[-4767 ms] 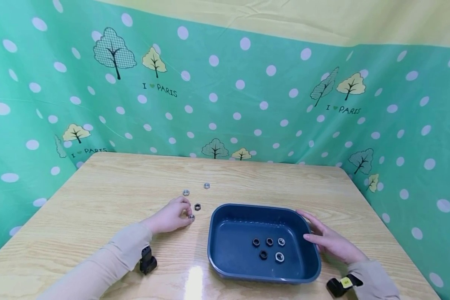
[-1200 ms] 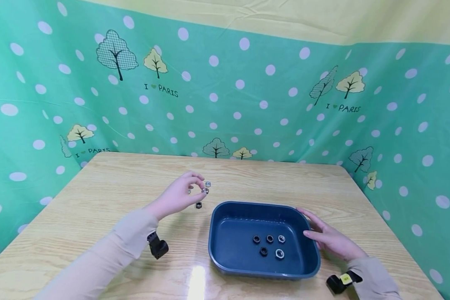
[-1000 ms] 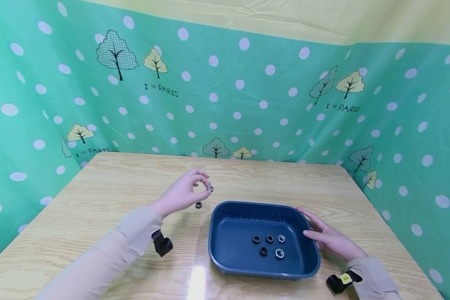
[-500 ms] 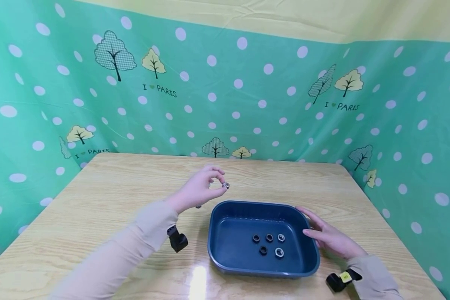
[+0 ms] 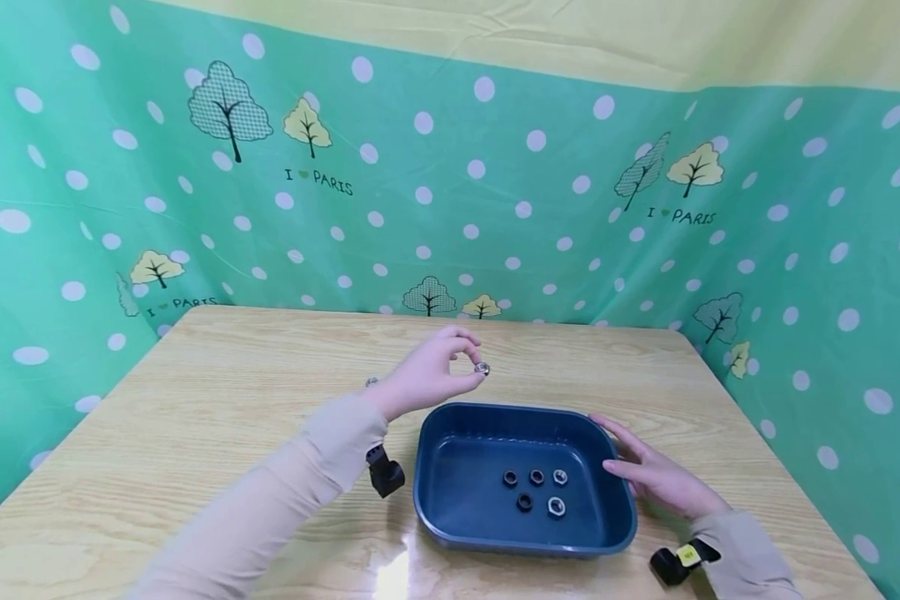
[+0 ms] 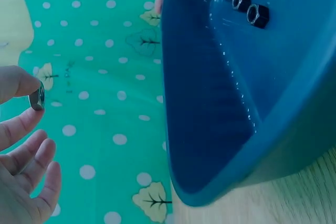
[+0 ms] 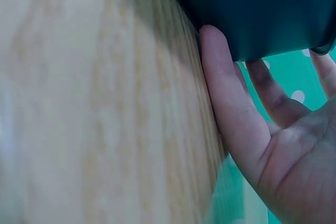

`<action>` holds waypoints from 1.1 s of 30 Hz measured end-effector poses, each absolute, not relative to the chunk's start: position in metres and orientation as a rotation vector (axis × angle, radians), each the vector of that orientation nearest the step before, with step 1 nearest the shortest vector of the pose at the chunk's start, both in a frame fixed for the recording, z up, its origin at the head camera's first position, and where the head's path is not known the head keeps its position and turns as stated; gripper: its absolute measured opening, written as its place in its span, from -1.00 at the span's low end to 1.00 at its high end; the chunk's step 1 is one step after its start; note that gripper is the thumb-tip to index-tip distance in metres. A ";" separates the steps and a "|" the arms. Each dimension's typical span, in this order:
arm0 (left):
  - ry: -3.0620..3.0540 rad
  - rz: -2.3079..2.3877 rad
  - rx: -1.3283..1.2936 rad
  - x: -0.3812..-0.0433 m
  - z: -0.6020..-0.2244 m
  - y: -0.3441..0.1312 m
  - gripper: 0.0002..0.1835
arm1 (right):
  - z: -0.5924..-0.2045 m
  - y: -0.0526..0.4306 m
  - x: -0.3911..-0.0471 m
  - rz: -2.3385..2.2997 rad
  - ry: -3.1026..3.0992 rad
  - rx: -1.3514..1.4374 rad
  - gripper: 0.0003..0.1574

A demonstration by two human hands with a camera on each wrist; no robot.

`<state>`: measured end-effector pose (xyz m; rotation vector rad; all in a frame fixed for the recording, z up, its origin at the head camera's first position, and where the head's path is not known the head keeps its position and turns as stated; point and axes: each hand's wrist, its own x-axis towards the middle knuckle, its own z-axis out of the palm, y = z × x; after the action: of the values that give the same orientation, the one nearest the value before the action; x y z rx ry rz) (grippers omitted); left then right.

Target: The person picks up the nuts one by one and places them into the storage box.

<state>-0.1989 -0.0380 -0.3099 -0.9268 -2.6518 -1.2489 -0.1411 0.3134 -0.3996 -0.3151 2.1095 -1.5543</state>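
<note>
My left hand pinches a metal hex nut between thumb and fingertip, raised beyond the far rim of a blue plastic bin. In the left wrist view, the same nut sits at the fingertips while the other fingers are loosely bent. Several nuts lie on the bin floor, among them a dark nut and a silver nut. My right hand rests against the bin's right side, thumb at the rim. The right wrist view shows its fairly straight fingers touching the outer wall.
Another silver nut lies on the wooden table, partly covered by the left arm. Other loose nuts are hidden behind that hand and arm. A green polka-dot curtain hangs behind the table and along its sides.
From the tabletop left of the bin, my left hand has risen and moved right with the pinched nut, covering nuts seen earlier. The right hand and bin have stayed in place.
</note>
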 end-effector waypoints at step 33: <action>-2.624 -1.292 -1.000 -0.211 -0.334 0.014 -0.91 | -0.399 0.309 -0.142 -1.475 2.199 -0.249 -0.10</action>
<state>-0.2115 0.0139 -0.3345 -0.9997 -2.6240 -1.2919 -0.1424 0.3088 -0.3989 -0.2488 2.1994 -1.4751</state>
